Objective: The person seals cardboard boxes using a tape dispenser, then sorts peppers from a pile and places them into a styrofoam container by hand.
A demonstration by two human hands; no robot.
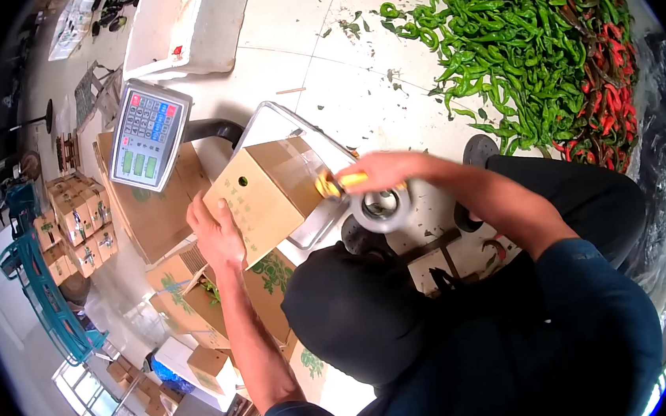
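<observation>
The pale tiled floor [273, 70] is scattered with leaf scraps, and the wide view bends the room around it: a window [96, 395] at lower left, a teal cart [39, 289] and stacked cartons [80, 214] farther up that side. A great heap of green peppers [493, 43] covers the upper right, edged by red peppers [614, 112] — clear plastic sheeting [665, 203] lies beyond them. A white foam box [214, 20] sits at the top, with the scale display [151, 134] just below it.

The cardboard box [268, 190] stands tilted in view over a metal frame [269, 110], near the display. The left hand [220, 234] lies against its near side, fingers extended and spread rather than clamped. The right hand [381, 172] (slightly blurred) is closed around a yellow tape dispenser [339, 182], its tape roll [381, 204] hanging beside the box's right end. A rounded black-cloth shape [350, 309] blocks part of the open cartons [198, 299] below — what it hides, I cannot tell.
</observation>
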